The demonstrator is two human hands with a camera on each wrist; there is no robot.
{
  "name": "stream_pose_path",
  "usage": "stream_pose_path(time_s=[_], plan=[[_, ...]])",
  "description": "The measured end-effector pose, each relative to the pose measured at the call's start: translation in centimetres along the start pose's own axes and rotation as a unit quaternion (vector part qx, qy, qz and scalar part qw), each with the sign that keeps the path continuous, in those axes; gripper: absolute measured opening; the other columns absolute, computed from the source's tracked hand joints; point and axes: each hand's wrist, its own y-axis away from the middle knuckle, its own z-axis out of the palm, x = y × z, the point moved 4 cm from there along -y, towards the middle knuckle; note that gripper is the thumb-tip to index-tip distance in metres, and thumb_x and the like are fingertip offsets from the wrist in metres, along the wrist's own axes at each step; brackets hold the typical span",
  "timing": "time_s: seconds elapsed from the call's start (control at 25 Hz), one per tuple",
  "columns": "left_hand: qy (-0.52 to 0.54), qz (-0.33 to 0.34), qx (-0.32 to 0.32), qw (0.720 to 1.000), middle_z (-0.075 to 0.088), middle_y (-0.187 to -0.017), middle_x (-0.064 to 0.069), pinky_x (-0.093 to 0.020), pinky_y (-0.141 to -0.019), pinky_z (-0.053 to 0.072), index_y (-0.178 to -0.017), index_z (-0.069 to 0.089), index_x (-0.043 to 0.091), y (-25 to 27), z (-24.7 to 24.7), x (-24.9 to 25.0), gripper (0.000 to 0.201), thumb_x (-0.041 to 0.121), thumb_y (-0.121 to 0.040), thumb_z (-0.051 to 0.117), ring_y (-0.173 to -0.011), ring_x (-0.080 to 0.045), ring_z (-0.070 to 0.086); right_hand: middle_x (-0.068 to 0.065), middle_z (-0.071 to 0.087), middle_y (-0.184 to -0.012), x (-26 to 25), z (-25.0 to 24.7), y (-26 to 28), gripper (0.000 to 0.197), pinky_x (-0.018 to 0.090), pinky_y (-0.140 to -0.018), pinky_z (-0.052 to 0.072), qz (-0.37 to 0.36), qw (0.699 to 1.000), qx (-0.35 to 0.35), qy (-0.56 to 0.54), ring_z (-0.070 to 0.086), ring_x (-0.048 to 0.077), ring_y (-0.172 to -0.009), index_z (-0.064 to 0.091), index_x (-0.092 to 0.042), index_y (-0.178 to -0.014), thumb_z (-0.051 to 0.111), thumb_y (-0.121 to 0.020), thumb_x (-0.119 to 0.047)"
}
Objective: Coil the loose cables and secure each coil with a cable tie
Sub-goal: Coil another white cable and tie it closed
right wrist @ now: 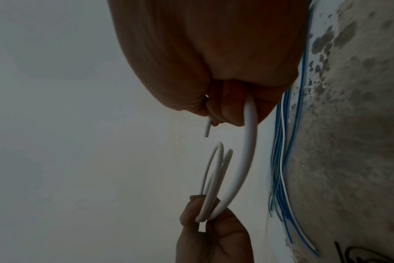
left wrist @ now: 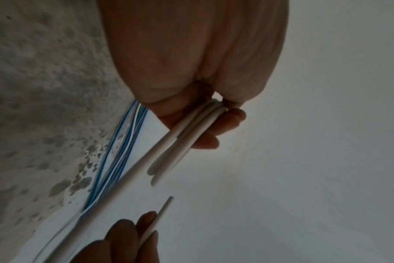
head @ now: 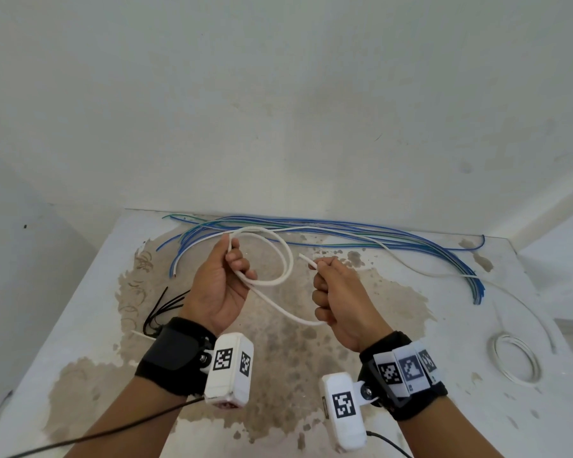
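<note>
Fingers of left hand (head: 219,283) curled, pinching loops of white cable (head: 280,259) above stained table (head: 90,325) | right hand (head: 336,300) fingers closed round same cable, free end protruding past fingertips | blue cables (head: 361,234) lie along table's far edge | black cable ties (head: 162,310) left | finished white coil (head: 515,358) right.

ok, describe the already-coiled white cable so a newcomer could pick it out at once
Start at the stained white table and go to its right edge, beyond the right hand. There the finished white coil lies flat on the surface by itself. Unlike the white cable looped between the hands and the loose blue cables along the back, it is a closed ring that nobody is touching.
</note>
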Motion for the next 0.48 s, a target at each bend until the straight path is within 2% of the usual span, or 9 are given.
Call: stream_pose_path(time_s=[0.12,0.24,0.36,0.44,0.48], plan=[[-0.028,-0.009,0.017,0.999,0.042,-0.052,0.011,-0.013,-0.037,0.038,-0.084,0.055,0.021,0.1,0.1,-0.2,0.024,0.036,-0.101,0.049,-0.037,-0.001,0.041,-0.009,0.034,-0.059,0.1,-0.2,-0.1,0.019,0.02,-0.039,0.017,-0.001,0.999,0.015,-0.03,0.02,0.007,-0.046,0.045,-0.017,-0.092,0.038,-0.109,-0.02],[-0.087,-0.073,-0.012,0.993,0.035,-0.047,0.009,-0.01,-0.032,0.027,-0.083,0.054,0.019,0.7,0.3,-0.2,0.019,0.036,-0.092,0.054,-0.032,-0.002,0.034,-0.005,0.039,-0.067,-0.4,-0.9,-1.0,0.019,0.021,-0.042,0.023,-0.036,0.998,0.03,-0.052,0.026,0.008,-0.049,0.044,-0.017,-0.088,0.04,-0.106,-0.013],[-0.17,-0.154,-0.065,0.971,0.029,-0.048,0.01,-0.012,-0.032,0.022,-0.082,0.054,0.017,1.4,0.5,-0.3,0.021,0.036,-0.09,0.056,-0.032,-0.003,0.028,-0.002,0.057,-0.077,-1.3,-1.7,-1.6,0.012,0.026,-0.06,0.045,-0.099,0.995,0.009,-0.002,0.048,0.01,-0.06,0.062,-0.015,-0.096,0.053,-0.103,-0.012],[-0.222,-0.176,-0.077,0.956,0.025,-0.051,0.01,-0.013,-0.033,0.019,-0.081,0.053,0.016,1.8,0.7,-0.5,0.023,0.037,-0.092,0.056,-0.034,-0.003,0.024,-0.004,0.067,-0.08,-1.6,-1.4,-1.7,0.009,0.026,-0.072,0.05,-0.126,0.99,-0.016,0.066,0.057,0.01,-0.07,0.07,-0.017,-0.099,0.061,-0.1,-0.017],[-0.248,-0.181,-0.078,0.948,0.024,-0.052,0.01,-0.014,-0.034,0.018,-0.081,0.053,0.016,1.9,0.9,-0.6,0.025,0.037,-0.094,0.055,-0.036,-0.003,0.022,-0.005,0.069,-0.081,-1.6,-1.1,-1.7,0.008,0.026,-0.074,0.05,-0.135,0.986,-0.029,0.093,0.059,0.01,-0.074,0.073,-0.018,-0.1,0.065,-0.098,-0.018]])
